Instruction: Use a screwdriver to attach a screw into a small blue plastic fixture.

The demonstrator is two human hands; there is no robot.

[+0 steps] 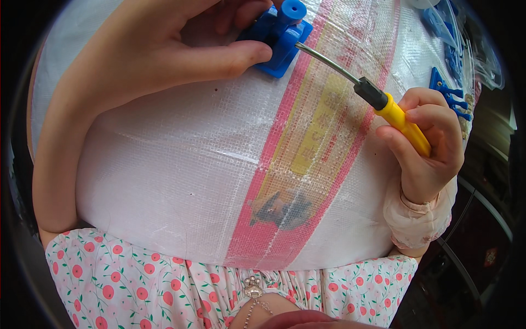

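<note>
At the top of the head view, my left hand (219, 52) is closed on a blue plastic part (282, 46) with a flat base and a round knob on top. Its thumb presses the near side; some of the fingers are cut off by the upper edge. My right hand (433, 131) wraps round the yellow handle of a screwdriver (404, 123) with a black collar. The metal shaft points up and left, and its tip meets the right side of the blue part. Whether the tip sits in a hole or on a screw cannot be made out.
A white woven plastic sheet (164, 181) with a pink-edged printed stripe covers the table. At the far right lie blue plastic pieces (452, 96) and clear plastic bags (482, 60). A dark cabinet (471, 236) stands beyond the table's right edge.
</note>
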